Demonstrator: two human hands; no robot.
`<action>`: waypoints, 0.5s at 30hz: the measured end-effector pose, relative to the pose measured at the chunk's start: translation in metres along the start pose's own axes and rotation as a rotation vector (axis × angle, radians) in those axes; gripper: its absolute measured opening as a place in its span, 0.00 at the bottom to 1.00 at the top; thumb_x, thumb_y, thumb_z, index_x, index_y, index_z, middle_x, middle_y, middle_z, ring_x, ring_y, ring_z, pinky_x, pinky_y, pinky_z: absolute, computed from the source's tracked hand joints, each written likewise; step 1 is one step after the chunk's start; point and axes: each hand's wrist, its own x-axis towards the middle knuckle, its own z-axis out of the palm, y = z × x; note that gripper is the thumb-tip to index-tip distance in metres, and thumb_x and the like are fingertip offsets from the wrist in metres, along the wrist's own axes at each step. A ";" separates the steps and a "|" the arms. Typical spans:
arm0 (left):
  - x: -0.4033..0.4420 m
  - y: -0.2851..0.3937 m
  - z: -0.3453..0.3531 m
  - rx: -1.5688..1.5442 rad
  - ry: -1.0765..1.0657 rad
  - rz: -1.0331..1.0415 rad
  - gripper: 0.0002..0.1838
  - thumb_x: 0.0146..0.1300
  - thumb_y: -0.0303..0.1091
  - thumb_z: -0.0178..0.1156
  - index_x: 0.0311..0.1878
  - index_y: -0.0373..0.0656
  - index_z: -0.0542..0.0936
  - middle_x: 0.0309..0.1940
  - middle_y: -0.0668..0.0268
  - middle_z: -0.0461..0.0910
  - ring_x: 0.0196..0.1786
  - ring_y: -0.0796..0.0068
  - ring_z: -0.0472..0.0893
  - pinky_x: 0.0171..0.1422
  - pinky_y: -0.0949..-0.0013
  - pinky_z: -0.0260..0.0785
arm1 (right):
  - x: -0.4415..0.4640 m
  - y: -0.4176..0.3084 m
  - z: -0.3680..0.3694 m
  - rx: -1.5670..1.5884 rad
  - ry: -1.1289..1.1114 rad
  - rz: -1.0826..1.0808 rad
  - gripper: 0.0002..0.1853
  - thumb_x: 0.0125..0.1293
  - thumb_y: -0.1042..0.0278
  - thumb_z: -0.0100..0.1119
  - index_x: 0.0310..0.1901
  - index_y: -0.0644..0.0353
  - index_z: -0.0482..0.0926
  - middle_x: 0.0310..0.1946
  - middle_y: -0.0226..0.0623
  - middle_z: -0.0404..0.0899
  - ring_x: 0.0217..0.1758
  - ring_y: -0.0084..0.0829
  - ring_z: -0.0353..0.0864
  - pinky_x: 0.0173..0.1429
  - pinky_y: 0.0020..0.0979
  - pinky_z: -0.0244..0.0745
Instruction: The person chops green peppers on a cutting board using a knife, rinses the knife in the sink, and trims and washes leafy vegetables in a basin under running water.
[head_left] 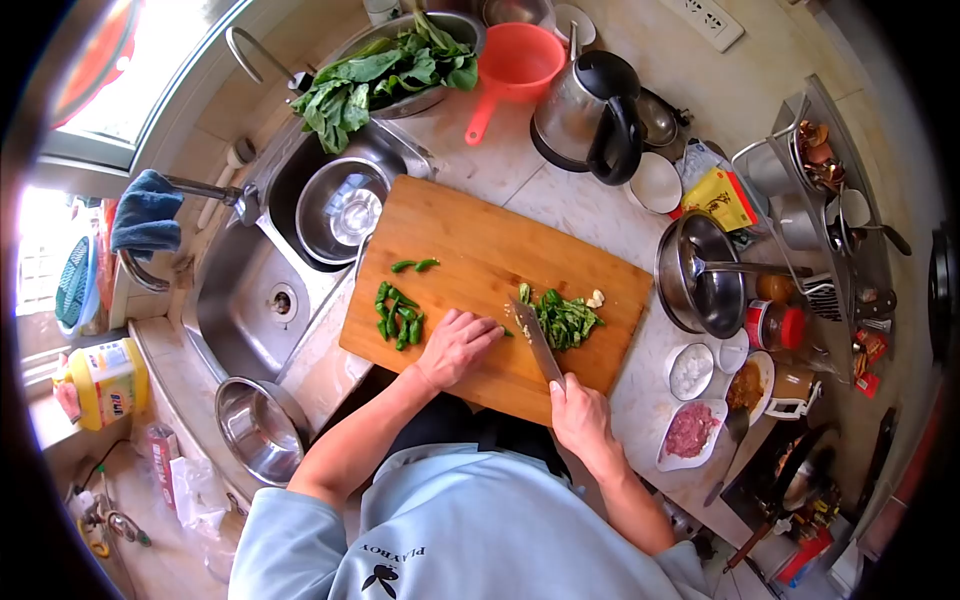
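Note:
A wooden cutting board [480, 235] lies across the counter in front of me. My right hand [582, 415] grips the handle of a kitchen knife [540, 345], its blade over the board. My left hand [458, 345] rests on the board with its fingers curled together, and a small green pepper end shows at the fingertips beside the blade. Several whole green peppers [398, 315] lie left of that hand, with two more peppers [415, 265] above them. To the blade's right is a pile of sliced green pepper [562, 320], near some pale garlic-like bits [596, 298].
Left of the board is a double sink [232, 310] holding a steel bowl [343, 205]. Leafy greens [385, 80] fill a basin behind. A kettle [588, 110] stands at the back. On the right are a steel pot [700, 275] and a dish of minced meat [692, 430].

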 end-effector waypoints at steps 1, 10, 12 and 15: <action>0.004 0.001 -0.008 0.006 0.057 -0.046 0.18 0.48 0.26 0.68 0.46 0.42 0.83 0.43 0.61 0.82 0.41 0.65 0.80 0.46 0.62 0.68 | -0.002 -0.002 -0.002 -0.008 0.001 0.006 0.13 0.74 0.60 0.49 0.36 0.61 0.73 0.26 0.55 0.81 0.33 0.59 0.82 0.39 0.55 0.75; 0.024 -0.048 -0.055 0.389 -0.043 -0.405 0.12 0.54 0.28 0.61 0.43 0.44 0.83 0.38 0.63 0.80 0.43 0.60 0.76 0.47 0.60 0.66 | -0.009 -0.012 0.004 -0.016 -0.096 -0.084 0.15 0.73 0.58 0.49 0.36 0.62 0.74 0.25 0.55 0.81 0.32 0.59 0.82 0.38 0.56 0.75; 0.026 -0.037 -0.051 0.319 -0.110 -0.305 0.10 0.53 0.28 0.57 0.39 0.45 0.82 0.39 0.63 0.80 0.43 0.60 0.76 0.49 0.60 0.65 | -0.008 -0.006 0.007 -0.017 -0.075 -0.061 0.15 0.73 0.58 0.49 0.35 0.62 0.74 0.25 0.55 0.81 0.32 0.59 0.82 0.38 0.56 0.75; 0.015 -0.013 -0.027 0.114 -0.230 -0.102 0.18 0.51 0.27 0.58 0.48 0.43 0.82 0.47 0.64 0.81 0.47 0.62 0.77 0.50 0.60 0.66 | -0.010 0.005 0.008 0.005 -0.012 -0.007 0.15 0.73 0.58 0.49 0.35 0.62 0.74 0.25 0.55 0.81 0.32 0.59 0.82 0.39 0.55 0.75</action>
